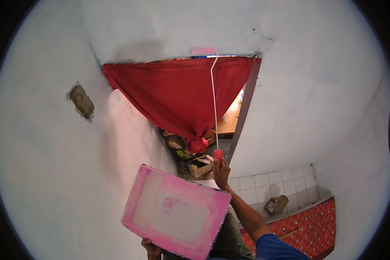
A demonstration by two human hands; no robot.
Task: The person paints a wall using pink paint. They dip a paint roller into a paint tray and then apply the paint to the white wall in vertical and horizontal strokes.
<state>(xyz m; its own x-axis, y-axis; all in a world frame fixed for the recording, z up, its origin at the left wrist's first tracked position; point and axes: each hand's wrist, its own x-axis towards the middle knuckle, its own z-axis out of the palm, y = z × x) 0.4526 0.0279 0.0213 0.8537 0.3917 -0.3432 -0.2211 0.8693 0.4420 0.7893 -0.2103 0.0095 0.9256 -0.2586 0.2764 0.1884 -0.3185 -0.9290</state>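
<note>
My right hand (221, 174) is wrapped round the red handle of a paint roller (214, 86). Its long, thin white rod reaches up to a pink roller head, which appears to touch the pale wall just above the doorway's top edge. Low in the view, my left hand (151, 248) grips the lower left edge of a pink paint tray (138, 190). The tray is tilted, with pink smears over a whitish middle. Most of my left hand's fingers are hidden beneath the tray. A red curtain (173, 95) hangs behind the roller rod, gathered into a knot at its bottom.
Beyond the doorway a box of small things (200, 167) stands on the floor. At lower right, a small stool (276, 204) lies tipped on white tiles, beside a red patterned mat (307, 229). The left wall has a rough hole (81, 102).
</note>
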